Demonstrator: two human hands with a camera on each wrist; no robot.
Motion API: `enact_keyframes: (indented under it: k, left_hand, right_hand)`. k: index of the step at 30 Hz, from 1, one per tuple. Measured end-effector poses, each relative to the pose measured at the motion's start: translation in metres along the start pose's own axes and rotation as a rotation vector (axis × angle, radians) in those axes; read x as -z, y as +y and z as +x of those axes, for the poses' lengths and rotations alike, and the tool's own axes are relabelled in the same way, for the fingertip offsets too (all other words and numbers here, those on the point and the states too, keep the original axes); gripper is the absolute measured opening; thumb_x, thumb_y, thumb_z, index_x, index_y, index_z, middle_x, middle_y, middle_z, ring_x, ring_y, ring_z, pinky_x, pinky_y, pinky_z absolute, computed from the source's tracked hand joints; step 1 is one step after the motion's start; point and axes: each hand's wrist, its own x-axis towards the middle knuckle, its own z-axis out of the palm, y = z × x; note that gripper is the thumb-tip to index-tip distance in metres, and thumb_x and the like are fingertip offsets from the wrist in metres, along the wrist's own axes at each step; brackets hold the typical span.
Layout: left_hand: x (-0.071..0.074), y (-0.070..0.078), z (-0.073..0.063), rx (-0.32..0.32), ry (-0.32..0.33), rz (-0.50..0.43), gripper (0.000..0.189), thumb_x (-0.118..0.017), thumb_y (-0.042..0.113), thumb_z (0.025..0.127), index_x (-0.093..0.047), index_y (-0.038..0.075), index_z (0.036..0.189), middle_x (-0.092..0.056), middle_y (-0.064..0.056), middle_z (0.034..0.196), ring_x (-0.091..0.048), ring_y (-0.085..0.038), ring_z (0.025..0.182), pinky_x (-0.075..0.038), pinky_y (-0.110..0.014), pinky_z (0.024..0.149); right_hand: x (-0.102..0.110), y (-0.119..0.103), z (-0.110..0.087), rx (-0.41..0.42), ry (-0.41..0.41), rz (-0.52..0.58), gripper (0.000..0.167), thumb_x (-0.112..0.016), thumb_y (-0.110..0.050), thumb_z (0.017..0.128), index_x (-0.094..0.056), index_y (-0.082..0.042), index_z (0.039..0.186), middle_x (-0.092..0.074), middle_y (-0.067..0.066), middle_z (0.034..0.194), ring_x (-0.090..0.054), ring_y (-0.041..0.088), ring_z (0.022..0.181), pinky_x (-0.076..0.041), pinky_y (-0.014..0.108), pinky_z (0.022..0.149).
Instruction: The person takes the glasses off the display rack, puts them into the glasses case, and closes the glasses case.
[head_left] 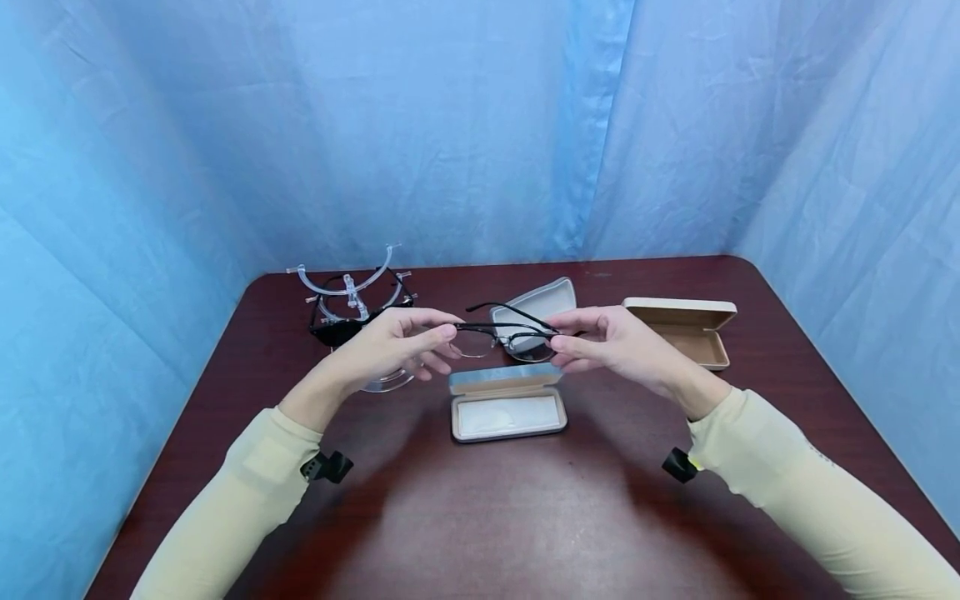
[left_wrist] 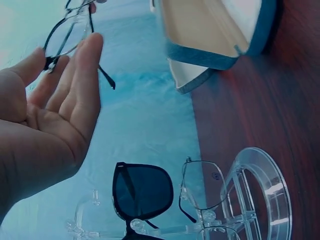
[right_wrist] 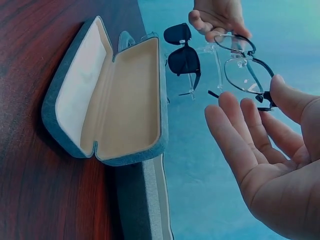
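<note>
A pair of black-topped eyeglasses (head_left: 498, 326) with thin lower rims is held level in the air between both hands. My left hand (head_left: 397, 337) pinches one end of the frame between thumb and fingers. At the opposite end, my right hand (head_left: 611, 342) pinches the frame near the hinge. One temple stands out beyond the lenses in the head view. Below the glasses lies an open blue-grey glasses case (head_left: 508, 379), a white cloth (head_left: 510, 417) inside it.
Left on the table, a clear display stand (head_left: 348, 287) bears black sunglasses (left_wrist: 145, 190) and thin-rimmed glasses (left_wrist: 220, 175). Behind the held glasses stands an open light-grey case (head_left: 558, 296). An open beige case (head_left: 678, 310) sits to the right. Blue curtains (head_left: 450, 125) surround the table.
</note>
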Motion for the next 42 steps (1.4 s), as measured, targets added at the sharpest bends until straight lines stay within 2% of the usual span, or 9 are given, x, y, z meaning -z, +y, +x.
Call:
enact_keyframes:
  k: [5, 8, 12, 16, 21, 25, 31, 37, 42]
  left_hand:
    - [0.0043, 0.0017, 0.0009, 0.049, -0.048, -0.009, 0.043, -0.067, 0.028, 0.101, -0.061, 0.009, 0.139, -0.073, -0.018, 0.114, -0.074, -0.033, 0.095, -0.061, -0.049, 0.080]
    - [0.0054, 0.0023, 0.0021, 0.063, -0.054, 0.006, 0.044, -0.067, 0.029, 0.101, -0.061, 0.010, 0.140, -0.071, -0.020, 0.117, -0.073, -0.032, 0.098, -0.059, -0.052, 0.084]
    - [0.0056, 0.0044, 0.0031, 0.067, -0.043, 0.017, 0.043, -0.066, 0.029, 0.101, -0.061, 0.010, 0.139, -0.071, -0.018, 0.118, -0.072, -0.030, 0.102, -0.059, -0.050, 0.085]
    - [0.0041, 0.0064, 0.0036, 0.048, -0.017, 0.036, 0.041, -0.066, 0.029, 0.101, -0.062, 0.010, 0.137, -0.068, -0.013, 0.124, -0.069, -0.029, 0.110, -0.058, -0.044, 0.089]
    - [0.0025, 0.0058, 0.0042, 0.016, 0.032, 0.107, 0.039, -0.065, 0.033, 0.101, -0.064, 0.012, 0.135, -0.059, -0.008, 0.137, -0.062, -0.030, 0.122, -0.054, -0.043, 0.098]
    - [0.0010, 0.0058, 0.0039, 0.020, 0.046, 0.139, 0.041, -0.064, 0.038, 0.102, -0.064, 0.013, 0.135, -0.057, -0.007, 0.138, -0.065, -0.027, 0.118, -0.052, -0.044, 0.100]
    - [-0.0006, 0.0045, 0.0035, 0.013, 0.049, 0.137, 0.040, -0.063, 0.040, 0.102, -0.064, 0.016, 0.134, -0.059, -0.007, 0.136, -0.068, -0.028, 0.112, -0.048, -0.046, 0.105]
    - [-0.0020, 0.0036, 0.0029, -0.007, 0.054, 0.114, 0.039, -0.063, 0.036, 0.102, -0.064, 0.014, 0.134, -0.062, -0.008, 0.134, -0.066, -0.026, 0.114, -0.049, -0.045, 0.104]
    - [-0.0023, 0.0009, 0.0021, -0.025, 0.063, 0.095, 0.039, -0.063, 0.033, 0.102, -0.063, 0.014, 0.136, -0.062, -0.008, 0.135, -0.064, -0.024, 0.118, -0.049, -0.044, 0.104]
  right_hand:
    - [0.0019, 0.0011, 0.0025, 0.000, 0.002, -0.014, 0.047, -0.069, -0.014, 0.098, -0.056, 0.002, 0.141, -0.069, 0.018, 0.120, -0.069, 0.046, 0.100, -0.058, 0.049, 0.087]
    - [0.0033, 0.0013, 0.0044, -0.017, 0.016, -0.038, 0.047, -0.072, -0.018, 0.097, -0.059, -0.002, 0.140, -0.071, 0.015, 0.120, -0.070, 0.045, 0.096, -0.059, 0.048, 0.084]
    - [0.0041, 0.0010, 0.0067, -0.037, 0.024, -0.057, 0.051, -0.073, -0.022, 0.097, -0.058, -0.003, 0.142, -0.067, 0.021, 0.125, -0.071, 0.043, 0.093, -0.060, 0.047, 0.081]
    - [0.0043, 0.0013, 0.0081, -0.041, 0.024, -0.050, 0.053, -0.072, -0.019, 0.097, -0.054, 0.000, 0.143, -0.063, 0.028, 0.128, -0.072, 0.042, 0.092, -0.059, 0.052, 0.083]
    - [0.0035, 0.0011, 0.0092, -0.048, 0.020, -0.040, 0.051, -0.071, -0.018, 0.098, -0.055, 0.000, 0.143, -0.066, 0.020, 0.123, -0.072, 0.041, 0.092, -0.058, 0.055, 0.083]
    - [0.0031, 0.0010, 0.0093, -0.048, 0.016, -0.039, 0.051, -0.071, -0.020, 0.098, -0.055, -0.002, 0.143, -0.068, 0.017, 0.121, -0.072, 0.041, 0.092, -0.058, 0.054, 0.082]
    - [0.0028, 0.0015, 0.0081, -0.051, 0.009, -0.028, 0.049, -0.068, -0.019, 0.100, -0.054, -0.002, 0.144, -0.069, 0.018, 0.119, -0.070, 0.044, 0.093, -0.060, 0.051, 0.078]
    - [0.0026, 0.0031, 0.0067, -0.046, -0.015, -0.007, 0.047, -0.064, -0.019, 0.103, -0.052, -0.002, 0.145, -0.065, 0.023, 0.122, -0.071, 0.040, 0.092, -0.060, 0.051, 0.079]
    - [0.0025, 0.0039, 0.0065, -0.032, -0.052, -0.005, 0.045, -0.062, -0.022, 0.104, -0.053, -0.003, 0.143, -0.062, 0.028, 0.125, -0.069, 0.044, 0.094, -0.060, 0.050, 0.082]
